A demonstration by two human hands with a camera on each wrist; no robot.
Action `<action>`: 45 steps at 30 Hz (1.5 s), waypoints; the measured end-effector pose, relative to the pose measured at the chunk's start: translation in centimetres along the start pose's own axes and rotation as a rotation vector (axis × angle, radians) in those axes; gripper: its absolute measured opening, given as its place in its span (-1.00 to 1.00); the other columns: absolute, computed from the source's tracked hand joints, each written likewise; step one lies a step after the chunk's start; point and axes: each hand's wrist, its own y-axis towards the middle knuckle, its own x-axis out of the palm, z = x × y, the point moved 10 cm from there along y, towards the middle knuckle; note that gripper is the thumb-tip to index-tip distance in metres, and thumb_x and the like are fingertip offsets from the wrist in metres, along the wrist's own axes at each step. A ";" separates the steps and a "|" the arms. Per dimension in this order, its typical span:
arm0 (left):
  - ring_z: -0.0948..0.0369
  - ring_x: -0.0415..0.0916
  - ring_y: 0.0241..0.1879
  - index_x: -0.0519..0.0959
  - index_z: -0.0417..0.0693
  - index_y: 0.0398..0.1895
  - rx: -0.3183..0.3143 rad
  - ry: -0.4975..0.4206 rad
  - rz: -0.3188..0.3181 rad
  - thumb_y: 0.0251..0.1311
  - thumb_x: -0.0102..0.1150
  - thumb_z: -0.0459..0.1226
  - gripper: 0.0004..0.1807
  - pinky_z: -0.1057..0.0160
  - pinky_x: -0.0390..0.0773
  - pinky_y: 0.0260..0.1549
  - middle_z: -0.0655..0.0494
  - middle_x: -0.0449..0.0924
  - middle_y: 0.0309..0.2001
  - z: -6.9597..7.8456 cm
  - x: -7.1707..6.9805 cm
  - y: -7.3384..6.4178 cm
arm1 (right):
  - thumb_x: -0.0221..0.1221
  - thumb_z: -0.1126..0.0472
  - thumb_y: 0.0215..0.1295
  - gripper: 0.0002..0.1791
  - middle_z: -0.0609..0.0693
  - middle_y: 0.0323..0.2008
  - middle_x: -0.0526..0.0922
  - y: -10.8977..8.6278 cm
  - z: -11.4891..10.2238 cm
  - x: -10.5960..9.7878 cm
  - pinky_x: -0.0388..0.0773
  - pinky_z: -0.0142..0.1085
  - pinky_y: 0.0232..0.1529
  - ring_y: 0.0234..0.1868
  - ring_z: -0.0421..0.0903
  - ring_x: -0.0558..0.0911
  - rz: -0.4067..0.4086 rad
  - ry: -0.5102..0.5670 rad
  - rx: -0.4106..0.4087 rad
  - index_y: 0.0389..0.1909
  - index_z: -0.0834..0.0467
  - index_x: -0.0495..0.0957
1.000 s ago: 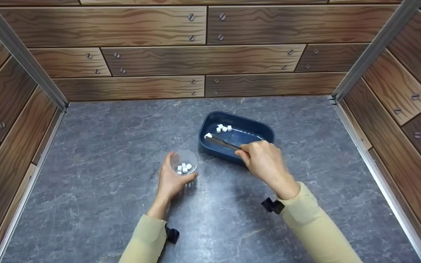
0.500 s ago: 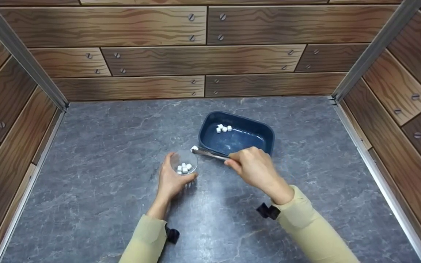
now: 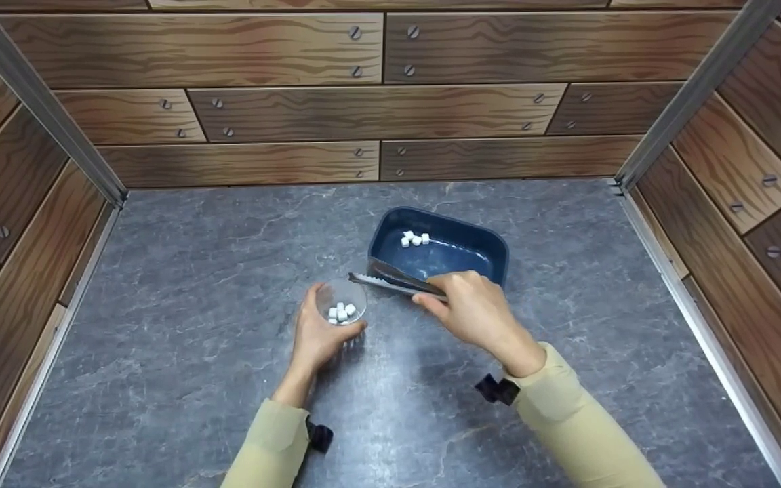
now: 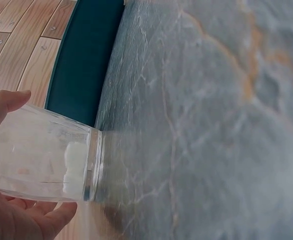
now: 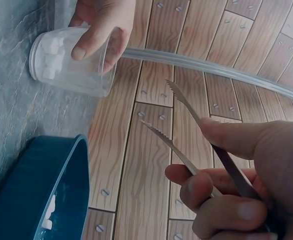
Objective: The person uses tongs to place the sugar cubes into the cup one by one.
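My left hand (image 3: 321,339) grips a clear cup (image 4: 36,145) that stands upright on the grey surface, fingers and thumb curled round its sides. Several white cubes (image 3: 342,312) lie at the bottom of the cup. My right hand (image 3: 482,308) holds metal serrated tongs (image 5: 225,167); in the right wrist view their arms are spread apart with nothing between the tips. Those tips hover near the cup's rim, above the left end of a dark blue bin (image 3: 499,247). A cluster of several white cubes (image 3: 415,238) sits inside the bin at its back left.
The grey marbled surface (image 3: 214,285) extends around both hands. Wood-patterned panels (image 3: 282,112) rise at the back and sides, with metal corner posts (image 3: 689,102) between them.
The right hand has carried a white cube in the tongs from the bin leftward to the cup. The tongs have since spread, and the cube is gone from their tips. The left hand stays put.
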 end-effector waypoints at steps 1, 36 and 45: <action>-0.12 0.31 0.26 0.24 -0.22 0.37 -0.001 0.002 -0.002 -0.36 0.65 -0.17 0.12 -0.01 0.31 0.24 -0.25 0.35 0.27 0.0 0.0 0.0 | 0.22 -0.09 0.34 -0.69 -0.13 -0.67 0.41 0.0 0.3 0.0 0.27 -0.28 -0.67 -0.72 -0.19 0.34 -0.003 0.003 0.011 -0.35 0.08 0.66; -0.11 0.32 0.25 0.26 -0.17 0.35 -0.010 0.033 -0.007 -0.35 0.64 -0.13 0.09 -0.02 0.33 0.22 -0.25 0.35 0.27 0.1 0.0 0.1 | 0.11 0.05 0.43 -0.66 0.10 -0.54 0.54 4.2 10.7 4.5 0.47 -0.06 -0.53 -0.58 0.03 0.53 -0.177 -0.117 0.299 -0.46 0.20 0.56; -0.11 0.31 0.26 0.26 -0.19 0.37 -0.010 0.039 0.003 -0.36 0.64 -0.13 0.12 -0.01 0.32 0.23 -0.25 0.34 0.28 0.0 0.0 0.1 | 0.12 0.07 0.41 -0.64 0.16 -0.46 0.63 5.8 10.8 4.9 0.55 0.03 -0.47 -0.51 0.10 0.60 -0.167 -0.163 0.290 -0.52 0.20 0.56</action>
